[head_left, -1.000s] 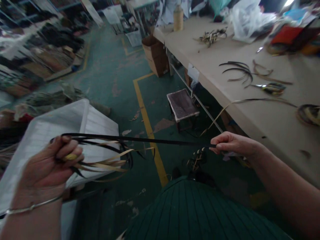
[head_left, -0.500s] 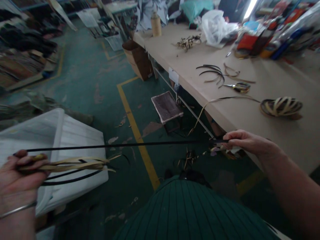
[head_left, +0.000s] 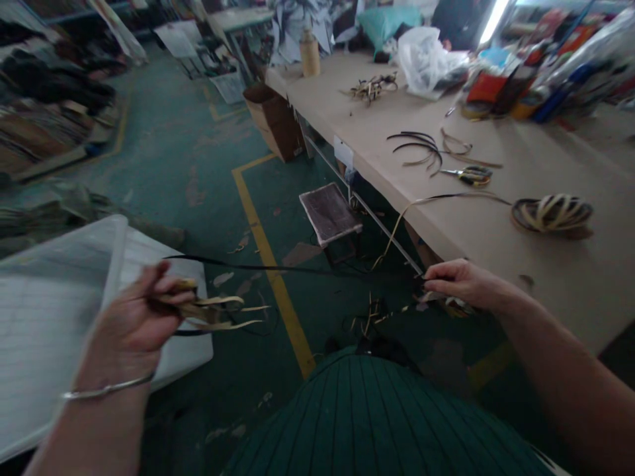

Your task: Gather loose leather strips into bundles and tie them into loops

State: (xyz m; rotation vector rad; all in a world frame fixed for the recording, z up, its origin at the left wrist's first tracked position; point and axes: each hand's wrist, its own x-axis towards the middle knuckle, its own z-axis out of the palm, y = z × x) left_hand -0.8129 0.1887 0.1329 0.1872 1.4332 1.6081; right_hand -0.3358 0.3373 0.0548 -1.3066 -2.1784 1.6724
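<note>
My left hand (head_left: pixel 146 311) is closed round a bundle of thin tan and black strips (head_left: pixel 218 311), whose loose ends stick out to the right. A long black strip (head_left: pixel 268 268) runs across in front of me, sagging slightly. Its left end shows just above the fingertips of my left hand; whether they touch it I cannot tell. The strip's other end is pinched between the thumb and fingers of my right hand (head_left: pixel 454 281), beside the table edge. A small yellowish thing (head_left: pixel 187 284) shows at my left fingers, too blurred to name.
On the table (head_left: pixel 546 277) lie a coil of strips (head_left: pixel 551 213), scissors (head_left: pixel 473 175), loose strips (head_left: pixel 419 145) and a plastic bag (head_left: pixel 426 59). A white bin (head_left: pixel 54 317) stands at left, a low stool (head_left: pixel 331 211) ahead, a brown paper bag (head_left: pixel 275 122) beyond.
My left hand has moved right and slightly up with the bundle, closer to my right hand. The black strip has gone from taut to slack. My right hand has shifted slightly left.
</note>
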